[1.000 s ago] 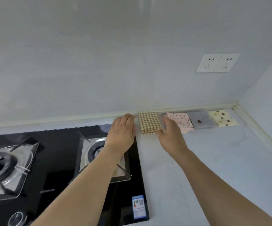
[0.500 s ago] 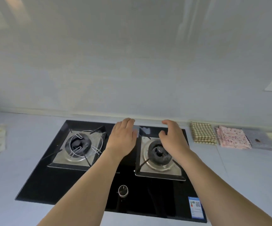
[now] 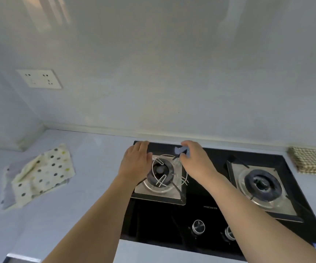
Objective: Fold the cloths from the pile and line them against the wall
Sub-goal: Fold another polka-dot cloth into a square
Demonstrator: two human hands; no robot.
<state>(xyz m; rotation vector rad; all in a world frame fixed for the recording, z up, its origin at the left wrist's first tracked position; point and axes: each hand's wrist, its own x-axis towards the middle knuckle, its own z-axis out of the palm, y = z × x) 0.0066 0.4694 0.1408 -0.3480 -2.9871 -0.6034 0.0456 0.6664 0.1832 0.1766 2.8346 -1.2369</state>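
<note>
Above stove [image 3: 200, 215], both hands relaxed.

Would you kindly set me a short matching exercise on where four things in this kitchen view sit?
Things:
1. polka-dot cloth
2. checked cloth
3. wall socket
4. left hand

Places:
A. at the right edge, folded against the wall
B. high on the wall, upper left
C. over the left burner of the hob
D. loose on the counter, left of the hob

Pairs: 1-D, 2-A, 3-B, 4-C
</note>
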